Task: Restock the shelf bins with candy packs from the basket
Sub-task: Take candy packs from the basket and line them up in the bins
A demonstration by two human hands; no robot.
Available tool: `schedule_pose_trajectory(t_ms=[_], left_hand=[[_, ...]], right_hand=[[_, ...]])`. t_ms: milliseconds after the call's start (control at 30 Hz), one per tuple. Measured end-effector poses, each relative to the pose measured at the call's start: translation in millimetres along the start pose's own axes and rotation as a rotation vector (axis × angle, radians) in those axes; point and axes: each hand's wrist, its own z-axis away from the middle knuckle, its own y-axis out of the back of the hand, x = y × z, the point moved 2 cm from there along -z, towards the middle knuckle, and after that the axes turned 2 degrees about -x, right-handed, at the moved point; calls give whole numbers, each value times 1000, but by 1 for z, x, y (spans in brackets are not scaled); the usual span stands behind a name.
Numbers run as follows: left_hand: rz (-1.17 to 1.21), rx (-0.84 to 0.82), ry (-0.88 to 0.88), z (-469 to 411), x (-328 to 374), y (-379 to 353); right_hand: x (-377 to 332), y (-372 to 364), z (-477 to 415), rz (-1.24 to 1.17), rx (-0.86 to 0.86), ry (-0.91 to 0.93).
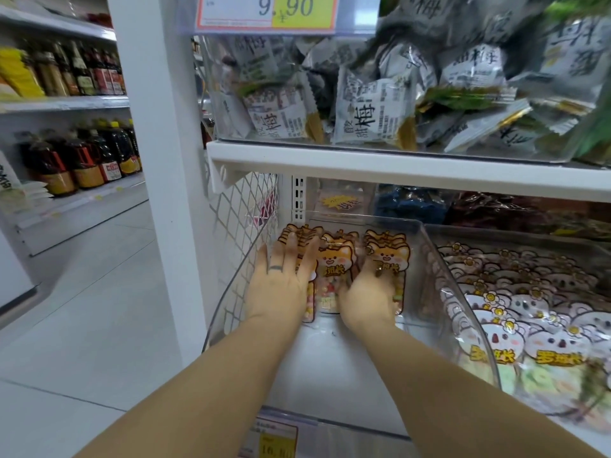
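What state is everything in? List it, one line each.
left hand, flat on the left row of packs, fingers straight
right hand, on the right row, fingers bent; grip unclear
fox candy packs, three rows at the bin's back
clear bin, front part bare
koala packs, filling the neighbouring bin
plum packs, heaped in the upper bin
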Motion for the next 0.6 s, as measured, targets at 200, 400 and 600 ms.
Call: schedule_pose_trajectory(t_ms=[200,400,600], left_hand=[[-20,20,-2,-7,-2,-5],[-75,24,-27,-4,0,-6],[-102,5,-81,-4,2,-8]], right_hand=[[6,8,3,-177,64,-125],[7,-2,-4,-213,-17,-15],[10,3,-8,-203,-145,-21]])
